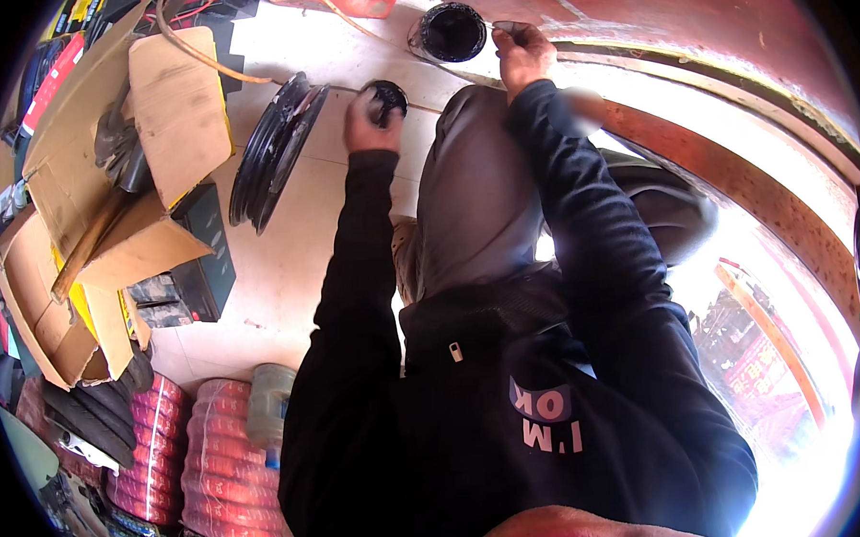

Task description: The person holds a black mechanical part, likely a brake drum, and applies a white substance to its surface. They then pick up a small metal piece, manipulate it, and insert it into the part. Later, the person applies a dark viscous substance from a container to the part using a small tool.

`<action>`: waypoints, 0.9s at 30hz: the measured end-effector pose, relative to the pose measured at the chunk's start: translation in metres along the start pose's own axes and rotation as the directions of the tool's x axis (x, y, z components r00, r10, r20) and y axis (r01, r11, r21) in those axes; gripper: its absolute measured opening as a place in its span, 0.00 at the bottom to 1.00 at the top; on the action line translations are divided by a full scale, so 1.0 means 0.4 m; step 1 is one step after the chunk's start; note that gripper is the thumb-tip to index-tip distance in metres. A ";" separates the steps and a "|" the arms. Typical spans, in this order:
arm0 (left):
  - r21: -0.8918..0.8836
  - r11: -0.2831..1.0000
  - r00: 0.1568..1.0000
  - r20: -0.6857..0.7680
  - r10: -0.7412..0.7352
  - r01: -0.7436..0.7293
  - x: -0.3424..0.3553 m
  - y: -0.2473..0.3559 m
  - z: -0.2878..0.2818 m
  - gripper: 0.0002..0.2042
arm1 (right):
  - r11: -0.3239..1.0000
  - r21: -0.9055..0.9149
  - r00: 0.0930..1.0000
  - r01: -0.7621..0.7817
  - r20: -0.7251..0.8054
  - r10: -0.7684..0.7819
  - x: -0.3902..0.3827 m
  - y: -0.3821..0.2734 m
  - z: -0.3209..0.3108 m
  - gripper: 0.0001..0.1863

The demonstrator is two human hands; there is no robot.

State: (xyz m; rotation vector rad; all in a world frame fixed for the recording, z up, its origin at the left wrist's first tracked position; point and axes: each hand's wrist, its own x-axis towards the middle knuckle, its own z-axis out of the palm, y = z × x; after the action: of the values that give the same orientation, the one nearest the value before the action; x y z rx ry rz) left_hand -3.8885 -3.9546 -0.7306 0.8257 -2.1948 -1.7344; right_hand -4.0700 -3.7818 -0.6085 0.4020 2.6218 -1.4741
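My left hand [371, 125] is closed around a small round black piece [391, 95], held low over the floor; its exact kind is unclear. My right hand [526, 55] is closed in a pinch on something small and dark that I cannot make out. Just left of those fingers stands an open round container [452, 31], its inside and rim coated black. To the left of my left hand, a black grooved wheel rim [273, 152] rests tilted on its edge, with pale smears on it.
An open cardboard box [74, 255] with a wooden-handled tool [93, 240] is at the left. Red wrapped coils [229, 460] are stacked at the lower left. A hose [205, 58] crosses the tiled floor. A rusty metal bar [733, 178] runs along the right.
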 end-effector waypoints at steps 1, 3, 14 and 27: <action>0.158 0.976 0.988 0.062 0.144 -0.152 0.038 0.008 0.025 0.36 | 0.982 0.150 0.993 -0.119 -0.006 0.121 0.003 0.008 0.018 0.11; 0.089 0.959 0.938 0.253 0.239 -0.268 0.111 0.118 0.066 0.50 | 0.881 0.333 0.939 -0.335 0.037 0.343 0.017 -0.021 0.016 0.12; 0.385 0.884 0.958 0.211 0.195 -0.265 0.257 0.181 0.257 0.66 | 0.672 0.509 0.837 -0.538 0.229 0.497 0.087 0.029 0.042 0.13; -0.069 0.863 0.866 -0.040 0.498 -0.500 0.148 0.398 0.153 0.58 | 0.791 0.578 0.972 -0.201 0.216 0.090 -0.111 -0.242 -0.118 0.07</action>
State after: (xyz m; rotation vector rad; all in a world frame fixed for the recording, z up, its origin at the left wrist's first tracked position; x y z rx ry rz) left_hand -4.0135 -3.9142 -0.6065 0.2145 -2.0660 -1.5211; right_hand -4.0528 -3.7973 -0.4942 0.4816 1.8834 -2.1457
